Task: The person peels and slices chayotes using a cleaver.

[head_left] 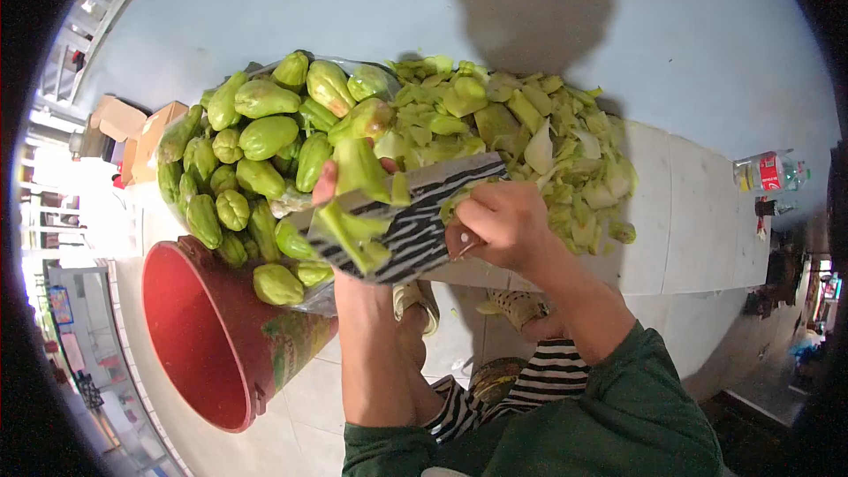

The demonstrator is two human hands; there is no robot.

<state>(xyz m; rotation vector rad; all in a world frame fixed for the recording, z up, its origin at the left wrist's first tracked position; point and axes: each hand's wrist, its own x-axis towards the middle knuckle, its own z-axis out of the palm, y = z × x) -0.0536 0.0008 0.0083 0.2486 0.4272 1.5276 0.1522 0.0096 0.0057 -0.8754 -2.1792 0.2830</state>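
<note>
Hands at work, seen from above: the right hand (508, 223) is closed around the riveted handle of a broad knife (424, 212), near the centre of the view; the left hand (325, 184) holds a cut green fruit (360, 168) just toward 10 o'clock of centre. The knife crosses in front of the left hand, hiding most of its palm and grip. Pale cut pieces (352, 234) lie against the blade, whose face shows dark and light stripes.

Whole green fruits (265, 137), in and around clear plastic, crowd from 9 to 11 o'clock, close behind the left hand. Loose peelings and slices (530, 132) spread from 12 to 3 o'clock, close to the right hand. A red bucket (208, 336) occupies 8 o'clock, a cardboard box (155, 141) 10 o'clock, and a red-labelled bottle (777, 172) 3 o'clock, well apart.

Long axes: the held fruit's visible part slants from 11 to 5 o'clock; the blade runs roughly from 2 to 8 o'clock.
</note>
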